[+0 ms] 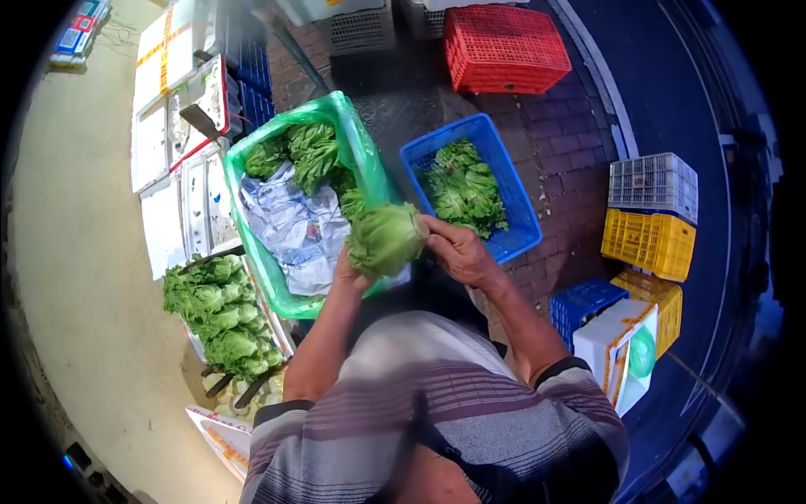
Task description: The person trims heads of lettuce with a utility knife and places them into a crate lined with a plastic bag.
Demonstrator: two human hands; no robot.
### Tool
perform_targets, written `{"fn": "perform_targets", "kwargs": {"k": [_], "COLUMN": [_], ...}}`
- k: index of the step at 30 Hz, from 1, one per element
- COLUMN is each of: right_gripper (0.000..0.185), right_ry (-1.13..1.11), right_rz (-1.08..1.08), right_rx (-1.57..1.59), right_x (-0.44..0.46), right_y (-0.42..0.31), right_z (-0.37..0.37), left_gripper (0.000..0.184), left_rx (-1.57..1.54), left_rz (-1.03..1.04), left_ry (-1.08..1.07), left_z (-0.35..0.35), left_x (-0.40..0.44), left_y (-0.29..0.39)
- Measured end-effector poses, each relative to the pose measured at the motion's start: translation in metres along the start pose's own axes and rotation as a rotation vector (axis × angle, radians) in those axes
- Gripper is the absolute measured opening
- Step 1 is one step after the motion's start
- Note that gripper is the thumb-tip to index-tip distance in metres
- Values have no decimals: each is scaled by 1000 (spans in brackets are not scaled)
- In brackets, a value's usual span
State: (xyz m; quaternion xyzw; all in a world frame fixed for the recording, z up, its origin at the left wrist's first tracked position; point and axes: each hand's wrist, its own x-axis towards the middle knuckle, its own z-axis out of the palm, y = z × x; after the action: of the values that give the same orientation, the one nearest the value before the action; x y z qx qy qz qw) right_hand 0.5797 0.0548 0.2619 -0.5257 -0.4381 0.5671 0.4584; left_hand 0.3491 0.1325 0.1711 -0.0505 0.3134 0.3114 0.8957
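Note:
A green lettuce head point(384, 241) is held up between both hands, over the right edge of a box lined with green plastic point(252, 252). My left hand point(354, 270) supports its lower left side, fingers partly hidden behind the leaves. At the stem end, the fingers of my right hand point(457, 250) pinch the pale cut base. Inside the lined box are more lettuce heads point(313, 155) and crumpled whitish paper point(294, 223). Leafy lettuce point(464, 186) also lies in the blue crate point(522, 220) to the right.
Stacked lettuce point(225, 319) sits at the left, below white foam boxes point(164, 227). A red crate point(508, 49) stands at the top. White point(653, 186) and yellow crates point(646, 242) and a foam box point(606, 340) are at the right.

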Motion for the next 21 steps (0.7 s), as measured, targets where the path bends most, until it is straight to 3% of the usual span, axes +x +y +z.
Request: {"fn": "perform_targets", "kwargs": {"k": [8, 10, 12, 15, 21], "right_gripper": [39, 39, 37, 33, 18], "right_ry": [34, 138, 293, 417, 432], "right_rz": [356, 360, 261, 84, 51], "right_rx": [360, 432, 445, 119, -117], "right_x": [-16, -26, -26, -26, -24], "right_y": [19, 34, 44, 50, 53], "right_z": [-24, -31, -34, -30, -31], "left_gripper": [51, 58, 63, 75, 79], "left_rx": [56, 111, 242, 455, 666], "left_rz": [-73, -83, -2, 113, 211], "left_ry": [18, -65, 5, -18, -14], "left_z": [-11, -11, -10, 0, 25], "left_x": [23, 22, 30, 34, 38], "left_y": [-3, -1, 5, 10, 10]}}
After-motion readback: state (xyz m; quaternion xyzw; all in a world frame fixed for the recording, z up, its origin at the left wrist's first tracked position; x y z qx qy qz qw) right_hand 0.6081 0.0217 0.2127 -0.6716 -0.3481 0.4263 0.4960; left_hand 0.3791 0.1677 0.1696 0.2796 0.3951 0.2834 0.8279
